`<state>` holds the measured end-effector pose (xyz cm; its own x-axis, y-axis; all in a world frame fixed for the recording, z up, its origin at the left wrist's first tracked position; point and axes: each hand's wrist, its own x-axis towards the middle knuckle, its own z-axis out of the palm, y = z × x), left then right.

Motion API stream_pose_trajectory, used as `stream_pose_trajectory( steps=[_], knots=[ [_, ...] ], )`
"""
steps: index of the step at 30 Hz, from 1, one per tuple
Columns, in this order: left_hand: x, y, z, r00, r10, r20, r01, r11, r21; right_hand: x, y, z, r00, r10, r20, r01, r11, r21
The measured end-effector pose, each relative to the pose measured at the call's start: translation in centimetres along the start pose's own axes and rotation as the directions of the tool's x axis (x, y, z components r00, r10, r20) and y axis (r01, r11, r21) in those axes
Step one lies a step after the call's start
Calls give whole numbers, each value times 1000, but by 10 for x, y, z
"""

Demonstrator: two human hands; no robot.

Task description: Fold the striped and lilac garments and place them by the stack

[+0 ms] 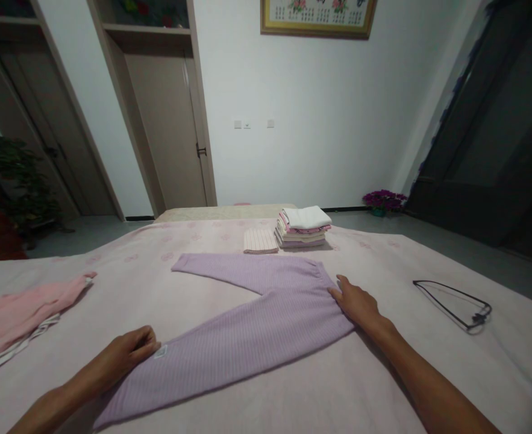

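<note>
White walls (315, 150) and a closed door (166, 120) stand behind a broad surface spread with a pale pink sheet (338, 389), with purple flowers (384, 199) on the floor at the far right. Lilac ribbed trousers (256, 325) lie flat across the middle of the sheet, waistband to the right, the two legs parted and pointing left. The left hand (132, 348) is curled closed, pinching the upper edge of the nearer leg beside a small white label (161, 351). The right hand (356, 300) rests at the waistband, thumb and forefinger slightly apart; whether it grips the cloth I cannot tell. Beyond the trousers sits a stack of folded clothes (302, 228), white on top, with a striped folded piece (260, 241) just beside it. Pink clothing (35, 304) lies loosely at the left, and a thin black-framed object (455, 301) lies well to the right.
</note>
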<state>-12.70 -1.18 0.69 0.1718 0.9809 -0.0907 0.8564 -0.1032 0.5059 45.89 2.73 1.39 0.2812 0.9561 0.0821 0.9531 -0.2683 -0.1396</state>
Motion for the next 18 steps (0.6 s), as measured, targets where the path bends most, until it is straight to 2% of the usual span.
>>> stream_pose_trajectory(
  steps=[3, 5, 7, 10, 14, 18],
  knots=[
    [-7, 4, -3, 998, -21, 66, 17, 998, 62, -7, -7, -9, 999, -30, 14, 31, 995, -98],
    [-8, 14, -8, 997, -30, 71, 20, 990, 137, -9, -14, -18, 997, -65, -30, 60, 986, -157],
    [-3, 31, -12, 1000, -6, 27, 0, 976, 216, -9, -25, -26, 988, -116, -101, 96, 979, -181],
    [15, 68, -10, 995, 99, -22, -90, 963, 255, -10, -46, -30, 963, -225, -147, 208, 971, -120],
    [52, 129, 14, 985, 172, -7, -168, 967, 193, -13, -72, -14, 901, -416, -118, 414, 909, -46],
    [90, 181, 47, 995, 103, -4, -102, 991, 90, -14, -76, 16, 893, -447, -41, 446, 894, -32]
  ],
)
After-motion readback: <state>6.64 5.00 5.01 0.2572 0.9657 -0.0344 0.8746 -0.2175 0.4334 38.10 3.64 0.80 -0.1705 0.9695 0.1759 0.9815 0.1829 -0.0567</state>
